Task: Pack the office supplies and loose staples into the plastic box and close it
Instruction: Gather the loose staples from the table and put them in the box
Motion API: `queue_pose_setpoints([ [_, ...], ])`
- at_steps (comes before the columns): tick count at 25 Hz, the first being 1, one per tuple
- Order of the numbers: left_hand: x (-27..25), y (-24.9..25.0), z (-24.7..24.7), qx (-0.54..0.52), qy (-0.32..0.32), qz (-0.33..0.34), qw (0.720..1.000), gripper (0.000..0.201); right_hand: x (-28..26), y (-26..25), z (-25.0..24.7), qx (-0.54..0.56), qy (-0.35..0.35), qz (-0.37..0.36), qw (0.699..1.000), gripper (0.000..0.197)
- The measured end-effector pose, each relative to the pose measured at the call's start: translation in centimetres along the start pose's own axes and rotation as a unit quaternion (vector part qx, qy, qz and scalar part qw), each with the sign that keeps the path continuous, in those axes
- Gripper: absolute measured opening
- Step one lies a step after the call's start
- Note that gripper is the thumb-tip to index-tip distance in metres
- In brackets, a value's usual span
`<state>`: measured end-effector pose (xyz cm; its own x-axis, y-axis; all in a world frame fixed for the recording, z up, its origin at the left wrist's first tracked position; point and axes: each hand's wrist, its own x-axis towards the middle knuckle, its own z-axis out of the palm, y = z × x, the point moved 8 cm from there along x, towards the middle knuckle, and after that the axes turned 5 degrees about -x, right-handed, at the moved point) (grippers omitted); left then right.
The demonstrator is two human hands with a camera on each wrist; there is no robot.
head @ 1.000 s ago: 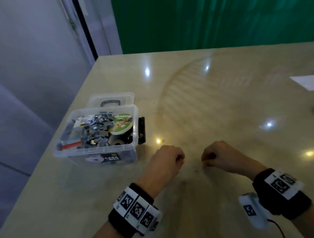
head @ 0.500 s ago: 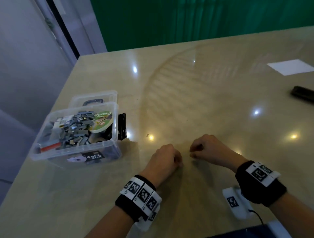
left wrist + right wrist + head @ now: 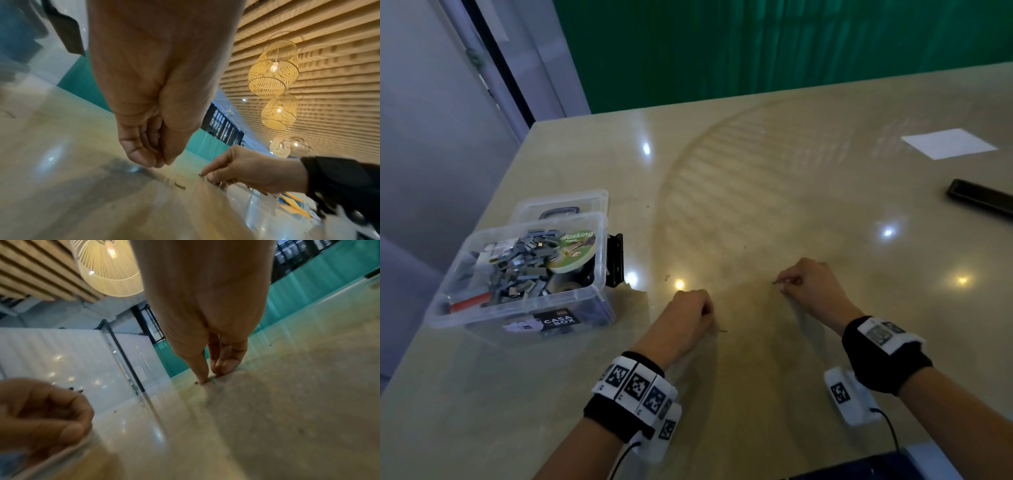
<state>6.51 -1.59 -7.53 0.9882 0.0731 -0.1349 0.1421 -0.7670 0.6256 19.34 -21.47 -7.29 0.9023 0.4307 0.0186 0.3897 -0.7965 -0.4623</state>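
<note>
both forearms are left bare, with no sleeves. a black fabric band (image 3: 619, 414) is worn on the left wrist, and a row of white square tiles (image 3: 635, 385) printed with black pixel-pattern markers is fixed across its upper side. a further marked tile (image 3: 667, 428) is seen at the band's edge, and a thin black cable (image 3: 625, 455) is led back from it. a wider black cuff (image 3: 883, 363) is worn on the right wrist, topped by a white strip (image 3: 887, 334) of similar markers. below it a white block (image 3: 846, 394) bearing one black marker is carried, from which a black cable (image 3: 888, 425) is trailed.
</note>
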Motion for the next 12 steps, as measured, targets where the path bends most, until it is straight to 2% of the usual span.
queue_pose_setpoints([
  [4,0.2,-1.2,-1.6,-0.008,0.034,-0.003,0.999,0.009,-0.9,-2.1,1.4,-0.032,-0.021,-0.074,0.997,0.017],
  [6,0.0,-0.6,-1.1,-0.006,0.004,0.004,1.000,0.016,-0.5,-1.5,1.1,-0.024,-0.001,-0.059,0.998,0.012],
  [8,-0.2,0.6,0.0,0.006,-0.037,0.025,0.999,0.025,0.0,-1.3,1.0,-0.020,0.003,-0.052,0.998,0.017],
  [12,-0.1,1.9,1.6,0.045,-0.055,0.048,0.996,0.011,0.3,-2.7,2.1,-0.030,-0.019,-0.090,0.995,0.008],
])
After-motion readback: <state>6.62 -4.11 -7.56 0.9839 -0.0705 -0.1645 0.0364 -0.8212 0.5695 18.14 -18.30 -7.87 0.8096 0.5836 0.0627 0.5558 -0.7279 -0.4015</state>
